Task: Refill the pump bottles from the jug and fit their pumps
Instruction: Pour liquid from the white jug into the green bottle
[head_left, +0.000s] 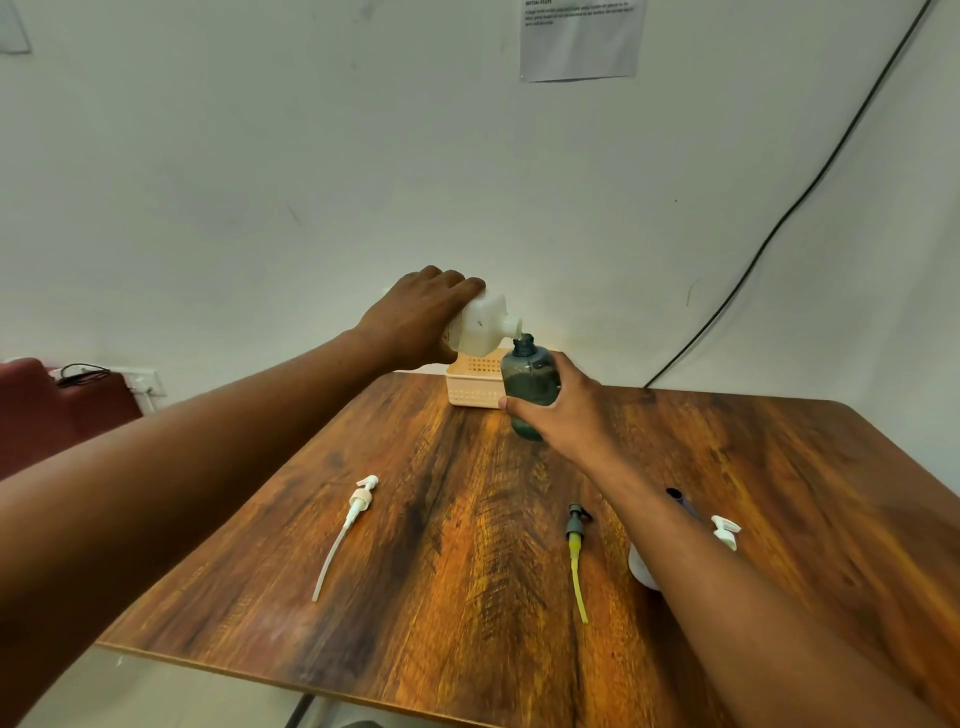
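My left hand (415, 317) grips a white jug (485, 327) and holds it tipped, its open spout right over the neck of a dark teal bottle (529, 376). My right hand (561, 413) is wrapped around that bottle's lower body and holds it slightly tilted above the table. A white pump with a long tube (345, 530) lies on the table at the left. A grey pump with a yellow tube (576, 556) lies near the middle. I cannot make out any liquid stream.
A cream slotted basket (475, 384) stands at the wooden table's (447, 545) far edge, behind the bottle. A white bottle (641, 569) with a white spray top (724, 531) and a dark pump piece (678, 498) lie partly hidden behind my right forearm. A black cable (779, 223) runs down the wall.
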